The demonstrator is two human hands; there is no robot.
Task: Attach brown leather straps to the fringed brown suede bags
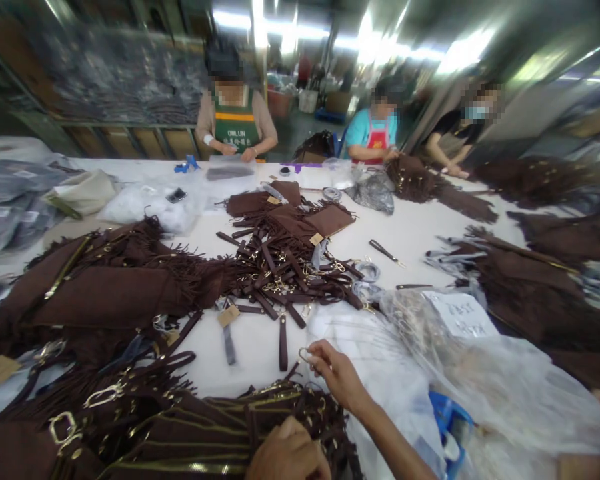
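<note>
My right hand (336, 375) is closed in a pinch on a gold metal clasp (304, 355), above the near edge of the pile. My left hand (290, 453) is curled low at the bottom edge, over brown fringed zip pouches (195, 433). Its fingertips are hidden, so what they grip cannot be made out. Gold zippers run across these stacked pouches. Just beyond my right hand a brown wrist strap (283, 343) lies on the white table (205, 353). Further on is a heap of similar straps (285, 270) with gold clasps.
More fringed brown pouches (115, 293) are piled at left. Clear plastic bags (430, 360) with a handwritten paper (461, 315) lie at right, beside a blue object (450, 427). Across the table, a person in a green apron (235, 130) and two others handle items.
</note>
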